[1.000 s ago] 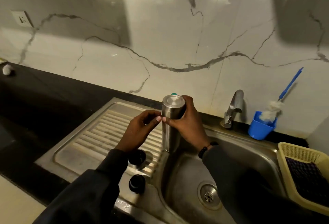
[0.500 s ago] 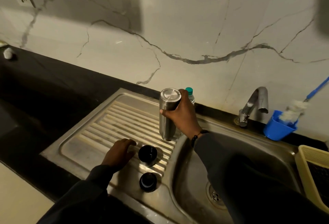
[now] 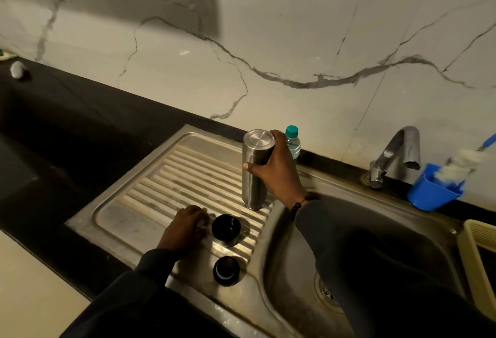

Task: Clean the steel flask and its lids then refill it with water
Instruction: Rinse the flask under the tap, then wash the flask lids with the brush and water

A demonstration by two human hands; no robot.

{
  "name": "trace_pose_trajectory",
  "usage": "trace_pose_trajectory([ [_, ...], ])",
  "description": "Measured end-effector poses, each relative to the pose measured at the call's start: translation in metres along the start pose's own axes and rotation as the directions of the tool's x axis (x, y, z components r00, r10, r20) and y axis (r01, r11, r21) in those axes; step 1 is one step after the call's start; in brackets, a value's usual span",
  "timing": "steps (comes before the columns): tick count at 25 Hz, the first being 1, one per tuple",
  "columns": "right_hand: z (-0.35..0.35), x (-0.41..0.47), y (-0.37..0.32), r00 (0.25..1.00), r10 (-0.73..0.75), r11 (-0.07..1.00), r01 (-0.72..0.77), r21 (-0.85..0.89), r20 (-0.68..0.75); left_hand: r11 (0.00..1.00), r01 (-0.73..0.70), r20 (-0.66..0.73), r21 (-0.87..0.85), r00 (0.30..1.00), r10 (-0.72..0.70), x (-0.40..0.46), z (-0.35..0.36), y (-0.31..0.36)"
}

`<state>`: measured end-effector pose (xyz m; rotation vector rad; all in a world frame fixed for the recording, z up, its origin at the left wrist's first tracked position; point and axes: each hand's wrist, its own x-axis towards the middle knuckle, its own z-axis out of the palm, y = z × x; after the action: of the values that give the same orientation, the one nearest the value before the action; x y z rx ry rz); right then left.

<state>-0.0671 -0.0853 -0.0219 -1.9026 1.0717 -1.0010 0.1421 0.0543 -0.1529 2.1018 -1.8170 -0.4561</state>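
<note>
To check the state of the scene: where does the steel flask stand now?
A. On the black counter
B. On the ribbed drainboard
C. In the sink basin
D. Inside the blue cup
B: the steel flask stands inverted on the ribbed drainboard, gripped by the right hand.

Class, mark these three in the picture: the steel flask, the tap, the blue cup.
steel flask [image 3: 252, 187]: head view, lower body.
tap [image 3: 397, 147]: head view, curved spout.
blue cup [image 3: 429, 195]: head view, front wall.

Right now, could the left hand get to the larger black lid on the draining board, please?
Probably yes. The left hand rests on the draining board right beside the larger black lid, with nothing between them. The right hand holds the steel flask farther back.
</note>
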Motion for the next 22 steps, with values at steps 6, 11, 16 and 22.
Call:
trace_pose_trajectory([
  [6, -0.004, 0.005, -0.003, 0.999, 0.044, 0.998, -0.046, 0.037, 0.031, 0.999, 0.015, 0.027, -0.033, 1.000, -0.014, -0.002, -0.002, 0.004],
  [11, -0.006, 0.009, -0.011, 0.998, 0.046, 0.997, -0.049, 0.066, 0.048, 0.998, 0.034, 0.093, -0.051, 0.995, -0.029, -0.005, -0.007, 0.005],
  [16, -0.017, 0.009, -0.022, 0.994, 0.103, 0.988, -0.106, 0.109, 0.038, 0.964, 0.025, 0.142, -0.266, 0.990, 0.014, -0.009, -0.014, 0.014],
  [22, -0.032, -0.012, -0.025, 0.958, 0.118, 0.977, -0.064, 0.205, -0.263, 0.911, -0.037, 0.165, -0.410, 0.980, 0.114, -0.005, -0.012, 0.030],
])
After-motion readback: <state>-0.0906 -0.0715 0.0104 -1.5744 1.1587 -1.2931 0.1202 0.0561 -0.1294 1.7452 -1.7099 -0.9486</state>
